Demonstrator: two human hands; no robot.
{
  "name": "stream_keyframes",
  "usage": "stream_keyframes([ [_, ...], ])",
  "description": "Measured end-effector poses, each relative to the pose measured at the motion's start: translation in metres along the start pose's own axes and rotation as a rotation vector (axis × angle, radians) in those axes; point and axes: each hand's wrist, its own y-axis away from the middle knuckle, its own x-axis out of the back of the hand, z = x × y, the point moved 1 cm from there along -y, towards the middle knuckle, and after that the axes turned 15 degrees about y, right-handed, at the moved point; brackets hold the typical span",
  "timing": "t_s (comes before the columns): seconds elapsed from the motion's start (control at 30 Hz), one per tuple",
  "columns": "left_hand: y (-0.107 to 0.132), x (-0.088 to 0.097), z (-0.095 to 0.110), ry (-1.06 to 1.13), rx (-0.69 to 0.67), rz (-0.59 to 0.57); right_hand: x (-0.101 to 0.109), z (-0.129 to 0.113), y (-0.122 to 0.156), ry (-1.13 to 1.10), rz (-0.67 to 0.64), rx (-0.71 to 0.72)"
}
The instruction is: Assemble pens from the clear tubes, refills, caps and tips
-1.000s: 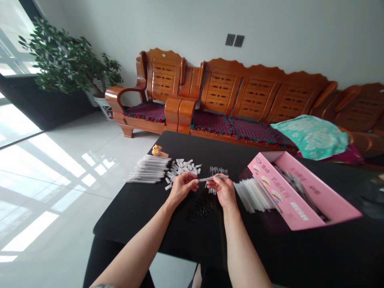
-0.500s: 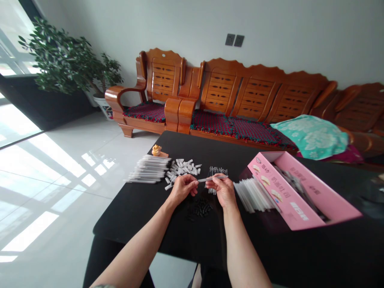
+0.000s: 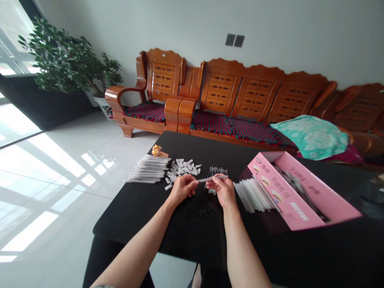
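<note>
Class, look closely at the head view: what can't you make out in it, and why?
All in the head view:
- Slim tube's left end: hidden by the left hand.
- Row of thin clear rods: partly behind the right hand.
- Pink box's dark contents: blurred, partly hidden by its lettered wall.
- Small black pieces: too small and dark to count.
- Dark item: blurred, cut off by the right edge.

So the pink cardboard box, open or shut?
Open. No lid covers the top of the pink cardboard box; dark contents show between its walls.
</note>
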Motion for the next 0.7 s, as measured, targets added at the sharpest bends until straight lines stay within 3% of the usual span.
stream_keyframes([
  [0.13,0.0000,-0.0004,0.0017,0.082,-0.041,0.035,-0.0002,-0.0006,0.0003,-0.012,0.011,0.002],
  [0.33,-0.0002,0.0017,-0.0045,-0.059,0.030,-0.010,-0.0013,-0.0018,0.0012,-0.002,0.006,-0.005],
  [0.57,-0.0007,0.0001,0.0005,0.059,-0.068,0.025,0.0000,0.0001,0.0005,0.005,0.006,-0.003],
  [0.7,-0.0005,0.0002,-0.0028,-0.036,-0.005,0.004,0.0003,0.0010,0.0004,0.011,0.006,-0.008],
])
